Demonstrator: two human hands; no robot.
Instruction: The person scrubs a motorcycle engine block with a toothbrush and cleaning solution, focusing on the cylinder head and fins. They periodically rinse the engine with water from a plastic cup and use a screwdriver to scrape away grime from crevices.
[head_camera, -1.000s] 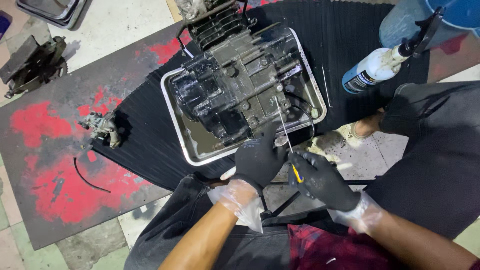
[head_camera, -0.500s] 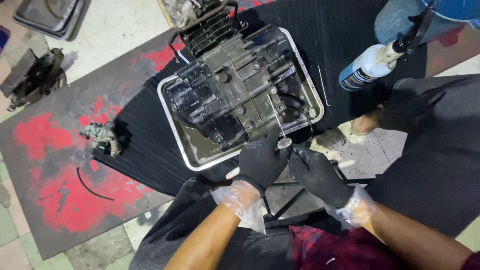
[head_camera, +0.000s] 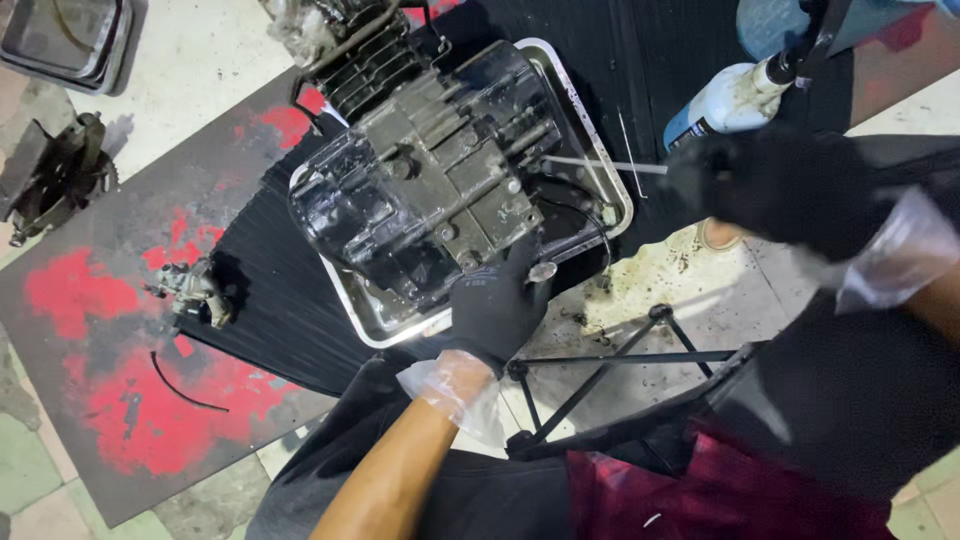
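Two gloved hands at a dirty engine block in a metal tray.

Left hand (head_camera: 497, 303) in a black glove, resting on the near edge of the engine block (head_camera: 430, 185), fingers bent, pinching a small round silver piece (head_camera: 543, 271). Right hand (head_camera: 775, 185) in a black glove, blurry, closed around a thin metal rod (head_camera: 600, 165). Rod lying almost flat, long way left to right, free tip pointing left over the tray (head_camera: 585, 120). Spray bottle (head_camera: 725, 100) just behind the right hand.
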